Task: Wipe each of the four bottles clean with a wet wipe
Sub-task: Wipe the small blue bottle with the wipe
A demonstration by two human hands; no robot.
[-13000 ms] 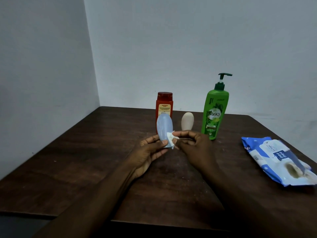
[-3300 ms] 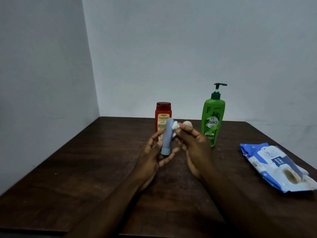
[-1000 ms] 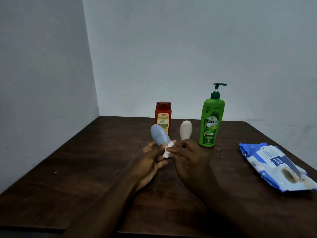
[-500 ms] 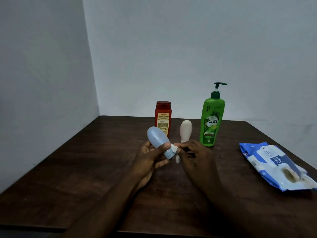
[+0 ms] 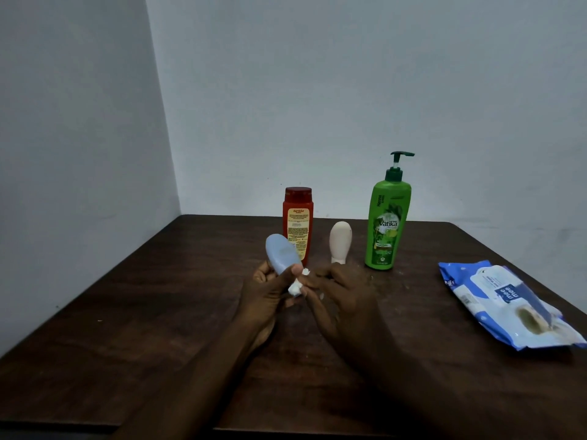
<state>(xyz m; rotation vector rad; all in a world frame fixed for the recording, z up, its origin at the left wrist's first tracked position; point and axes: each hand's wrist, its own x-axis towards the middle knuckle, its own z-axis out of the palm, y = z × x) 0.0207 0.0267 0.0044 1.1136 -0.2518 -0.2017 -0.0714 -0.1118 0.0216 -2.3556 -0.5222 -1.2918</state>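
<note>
One bottle [image 5: 281, 254], gripped in my left hand [image 5: 266, 296], now tilts to 11 o'clock; my right hand [image 5: 343, 300] pinches the wipe [image 5: 295, 285], moved to the cap end: body likely done.

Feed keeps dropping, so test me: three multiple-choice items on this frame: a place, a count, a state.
1. The wipe pack lies: A. on the table, right side; B. at its left edge; C. on the floor.
2. Bottles standing on the table: A. two; B. three; C. four.
3. The blue bottle is: A. lying flat; B. held tilted in the left hand; C. standing upright.
1 A: it lies right of the green pump bottle.
2 B: red bottle, cream bottle and green one stand; the blue is held.
3 B: the left hand grips it; the right hand pinches a wet wipe at its lower end.
</note>
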